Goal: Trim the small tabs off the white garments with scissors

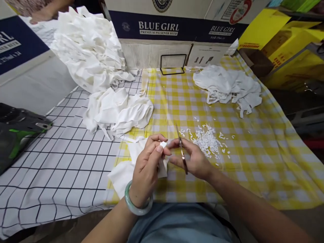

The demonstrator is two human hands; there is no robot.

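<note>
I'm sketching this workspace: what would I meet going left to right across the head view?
Black-and-green tool, tall heap of white fabric, left hand pinching a small white piece, right hand holding scissors, yellow printed packaging.

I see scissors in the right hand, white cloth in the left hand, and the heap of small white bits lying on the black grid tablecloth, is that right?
Not quite: the heap of bits lies on the yellow checked tablecloth, as the head view shows. The scissors are in the right hand and white cloth in the left hand.
</note>
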